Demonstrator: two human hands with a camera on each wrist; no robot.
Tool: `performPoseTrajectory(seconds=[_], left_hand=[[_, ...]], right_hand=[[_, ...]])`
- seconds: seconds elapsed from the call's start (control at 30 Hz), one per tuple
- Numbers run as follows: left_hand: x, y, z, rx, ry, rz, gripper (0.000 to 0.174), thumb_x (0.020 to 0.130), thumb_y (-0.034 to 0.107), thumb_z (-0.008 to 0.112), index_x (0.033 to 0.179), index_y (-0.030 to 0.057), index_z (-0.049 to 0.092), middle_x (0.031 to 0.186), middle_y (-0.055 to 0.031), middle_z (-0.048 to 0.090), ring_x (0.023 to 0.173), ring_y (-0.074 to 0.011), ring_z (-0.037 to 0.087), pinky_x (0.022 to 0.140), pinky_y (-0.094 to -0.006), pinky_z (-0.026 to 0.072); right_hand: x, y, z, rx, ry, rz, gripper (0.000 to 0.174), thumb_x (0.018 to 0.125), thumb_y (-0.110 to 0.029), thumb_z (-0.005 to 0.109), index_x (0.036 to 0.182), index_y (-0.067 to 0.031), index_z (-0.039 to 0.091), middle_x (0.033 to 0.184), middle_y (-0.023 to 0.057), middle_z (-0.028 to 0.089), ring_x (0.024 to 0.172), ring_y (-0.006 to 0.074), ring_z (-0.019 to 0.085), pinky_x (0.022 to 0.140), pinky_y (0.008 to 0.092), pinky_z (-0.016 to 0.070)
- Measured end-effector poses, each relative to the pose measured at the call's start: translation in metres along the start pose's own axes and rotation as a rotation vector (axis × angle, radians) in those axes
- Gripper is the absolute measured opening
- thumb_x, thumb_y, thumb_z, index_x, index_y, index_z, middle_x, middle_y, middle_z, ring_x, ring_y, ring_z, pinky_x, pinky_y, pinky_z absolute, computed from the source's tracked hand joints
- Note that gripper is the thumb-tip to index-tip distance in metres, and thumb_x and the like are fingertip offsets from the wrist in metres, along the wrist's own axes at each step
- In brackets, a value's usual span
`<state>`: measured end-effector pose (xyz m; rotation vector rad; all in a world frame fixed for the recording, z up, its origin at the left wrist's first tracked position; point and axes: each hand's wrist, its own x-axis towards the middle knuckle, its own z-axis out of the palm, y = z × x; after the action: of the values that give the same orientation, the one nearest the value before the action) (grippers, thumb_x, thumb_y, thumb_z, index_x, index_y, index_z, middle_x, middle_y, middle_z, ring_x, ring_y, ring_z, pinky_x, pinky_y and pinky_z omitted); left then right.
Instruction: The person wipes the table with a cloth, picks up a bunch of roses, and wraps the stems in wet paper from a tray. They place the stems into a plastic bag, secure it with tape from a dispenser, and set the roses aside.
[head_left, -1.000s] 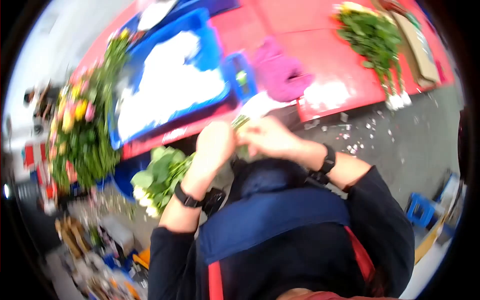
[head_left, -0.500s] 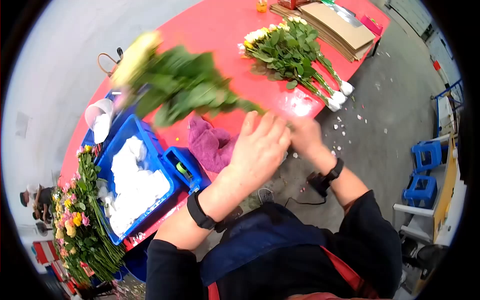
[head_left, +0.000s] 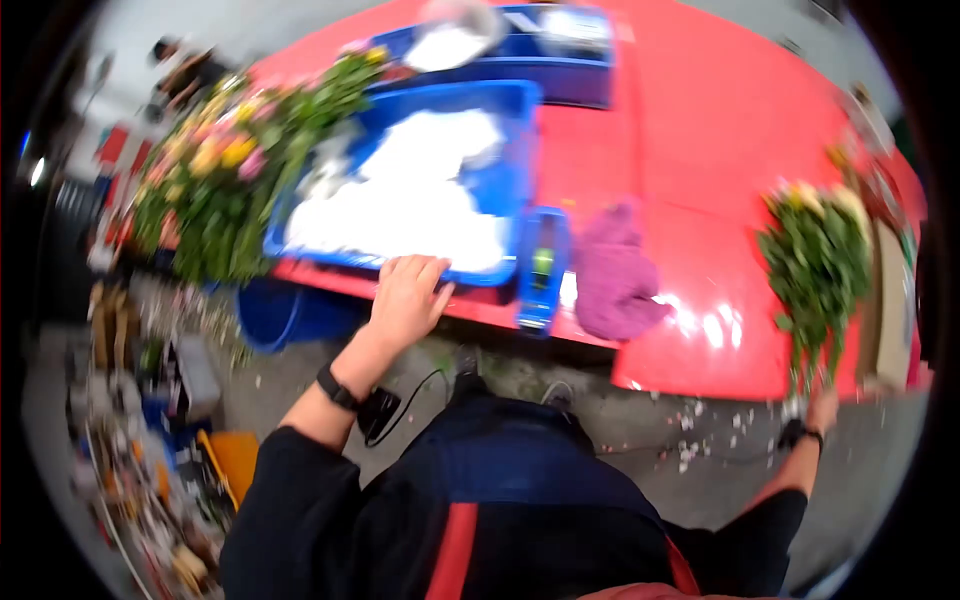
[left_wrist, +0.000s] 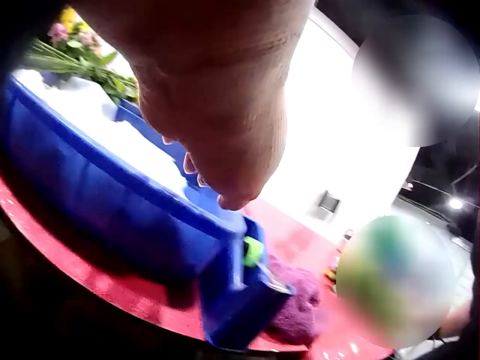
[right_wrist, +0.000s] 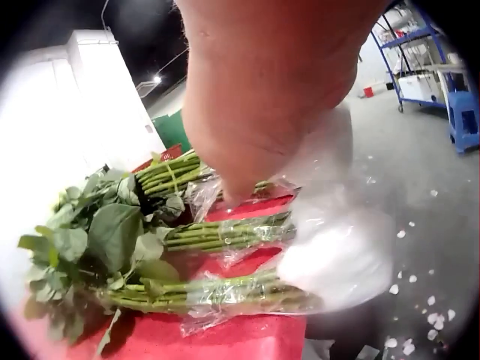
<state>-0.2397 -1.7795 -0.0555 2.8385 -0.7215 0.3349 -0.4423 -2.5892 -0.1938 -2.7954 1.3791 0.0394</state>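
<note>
In the head view my left hand (head_left: 408, 300) is at the near edge of a blue bin (head_left: 530, 190) heaped with white wadding (head_left: 400, 215). Its fingers are loosely extended and hold nothing. Far to the right, my right hand (head_left: 823, 410) grips the stem end of a bunch of roses (head_left: 815, 255) at the table's edge. The right wrist view shows green stems (right_wrist: 169, 174) behind the fingers, while two more stem bundles (right_wrist: 225, 289) in clear plastic lie nearer. White wrapped ends (right_wrist: 337, 259) overhang the edge. My palm hides part of the grip.
A blue tape dispenser (head_left: 543, 270) and a purple cloth (head_left: 615, 275) lie on the red table (head_left: 690, 130). Loose flowers (head_left: 225, 170) are piled at left, above a blue tub (head_left: 290, 315). Cardboard (head_left: 887, 310) lies at far right. Petals (head_left: 690, 430) litter the floor.
My hands have parted after both being on one bunch of roses. The right has carried it to the bunches at far right; the left has moved to the bin. The head view has turned.
</note>
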Motion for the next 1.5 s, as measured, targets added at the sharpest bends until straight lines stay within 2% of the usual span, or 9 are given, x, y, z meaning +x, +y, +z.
performPoseTrajectory(seconds=[0.27,0.47,0.6,0.8,0.97,1.1,1.23,1.37,1.5], left_hand=[[0.012,-0.261,-0.023,0.122,0.337,-0.418,0.022,0.083,0.017,0.067,0.098,0.0016,0.065,0.094,-0.0159,0.066,0.091,-0.0325,0.063,0.079,-0.0403,0.0502],[0.074,-0.372,-0.027,0.332,-0.192,-0.996,0.072,0.072,0.044,0.076,0.126,0.0049,0.050,0.108,-0.0113,0.068,0.105,-0.0291,0.062,0.094,-0.0422,0.0401],[0.079,-0.425,-0.017,0.004,-0.251,-0.967,0.051,0.073,0.044,0.073,0.100,0.0022,0.065,0.101,-0.0134,0.069,0.100,-0.0275,0.065,0.086,-0.0416,0.0451],[0.057,-0.382,-0.067,-1.043,0.009,-0.906,0.015,0.080,0.013,0.068,0.086,0.0024,0.060,0.073,-0.0045,0.058,0.055,-0.0112,0.056,0.049,-0.0261,0.0468],[0.032,-0.297,-0.108,-1.720,0.157,-0.684,0.013,0.087,0.010,0.062,0.097,0.0034,0.056,0.089,-0.0066,0.058,0.081,-0.0171,0.061,0.070,-0.0302,0.0530],[-0.018,-0.262,-0.126,-1.418,0.338,-0.369,0.027,0.084,0.016,0.066,0.103,-0.0023,0.062,0.103,-0.0119,0.064,0.093,-0.0208,0.062,0.083,-0.0347,0.0482],[-0.079,-0.219,-0.207,-0.234,-0.461,-0.420,0.027,0.077,0.021,0.073,0.095,0.0019,0.066,0.101,-0.0126,0.066,0.089,-0.0267,0.065,0.077,-0.0371,0.0508],[-0.082,-0.146,-0.217,-0.042,-0.090,0.124,0.045,0.065,0.021,0.077,0.105,0.0050,0.065,0.103,-0.0076,0.064,0.095,-0.0285,0.062,0.084,-0.0398,0.0473],[-0.083,-0.144,-0.149,0.002,-0.738,-0.259,0.061,0.069,0.018,0.073,0.123,0.0005,0.052,0.074,-0.0172,0.064,0.077,-0.0312,0.067,0.066,-0.0417,0.0507]], right_hand=[[-0.011,-0.090,-0.017,-0.258,0.194,-0.061,0.047,0.092,-0.030,0.054,0.126,0.0027,0.052,0.107,0.0262,0.064,0.097,0.0432,0.061,0.083,0.0500,0.0476],[-0.155,-0.311,-0.074,0.020,0.320,-0.638,0.045,0.089,-0.016,0.060,0.130,0.0003,0.051,0.128,0.0219,0.054,0.119,0.0385,0.050,0.102,0.0438,0.0392],[-0.278,-0.464,-0.127,0.216,0.249,-0.912,0.042,0.087,-0.011,0.062,0.127,-0.0005,0.052,0.131,0.0198,0.052,0.124,0.0354,0.046,0.106,0.0426,0.0352],[-0.444,-0.662,-0.170,0.745,-0.102,-1.317,0.033,0.078,-0.002,0.069,0.110,0.0025,0.061,0.109,0.0171,0.064,0.101,0.0350,0.059,0.087,0.0399,0.0469],[-0.529,-0.781,-0.149,1.077,-0.445,-1.366,0.046,0.080,-0.029,0.074,0.107,0.0045,0.059,0.103,0.0227,0.064,0.096,0.0348,0.061,0.083,0.0400,0.0482],[-0.563,-0.779,-0.148,1.094,-0.922,-1.222,0.037,0.077,-0.031,0.074,0.093,-0.0013,0.059,0.084,0.0199,0.065,0.076,0.0349,0.065,0.069,0.0408,0.0498],[-0.554,-0.751,-0.138,1.065,-0.860,-1.595,0.028,0.077,-0.025,0.073,0.086,-0.0040,0.057,0.072,0.0173,0.060,0.070,0.0376,0.061,0.062,0.0420,0.0482],[-0.542,-0.715,-0.140,0.921,-1.049,-1.736,0.023,0.076,-0.022,0.072,0.082,-0.0039,0.058,0.069,0.0166,0.060,0.066,0.0367,0.060,0.061,0.0424,0.0473],[-0.525,-0.701,-0.152,0.644,-1.235,-1.782,0.035,0.078,-0.035,0.071,0.087,-0.0025,0.062,0.075,0.0191,0.063,0.069,0.0353,0.062,0.065,0.0422,0.0478]])
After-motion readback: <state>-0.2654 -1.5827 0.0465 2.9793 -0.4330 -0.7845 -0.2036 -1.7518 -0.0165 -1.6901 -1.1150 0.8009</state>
